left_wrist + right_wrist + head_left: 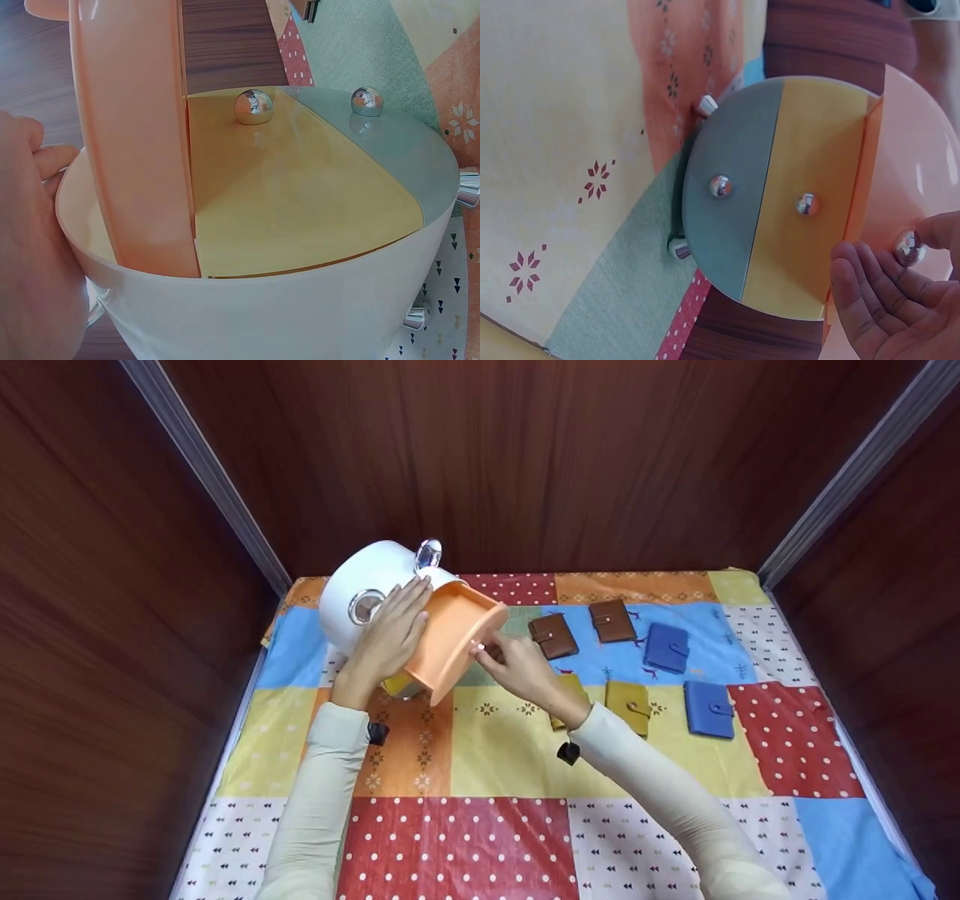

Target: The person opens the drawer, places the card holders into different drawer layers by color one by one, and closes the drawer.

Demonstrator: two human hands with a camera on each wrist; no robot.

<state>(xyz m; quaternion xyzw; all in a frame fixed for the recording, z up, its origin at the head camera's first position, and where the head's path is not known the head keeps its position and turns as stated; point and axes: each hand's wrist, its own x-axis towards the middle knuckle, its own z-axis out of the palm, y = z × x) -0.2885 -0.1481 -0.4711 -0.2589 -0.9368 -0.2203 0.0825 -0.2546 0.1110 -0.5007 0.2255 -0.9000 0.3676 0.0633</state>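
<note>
A white, round-bodied drawer cabinet (352,562) stands at the back left of the cloth. Its peach top drawer (450,630) is pulled well out, and the inside that shows is bare. My left hand (394,626) rests with extended fingers on the cabinet top, beside the drawer opening. At the drawer front, my right hand (523,666) pinches the silver knob (910,248) between thumb and fingers. Below it, the yellow drawer (292,180) and the grey-green drawer (412,161) are closed, each with a round silver knob.
Right of the cabinet lie small snap wallets: brown ones (612,622), blue ones (709,709) and mustard ones (628,708). My right forearm partly covers one mustard wallet. A patchwork cloth (510,750) covers the table, with dark wood panels (525,465) at the back and sides.
</note>
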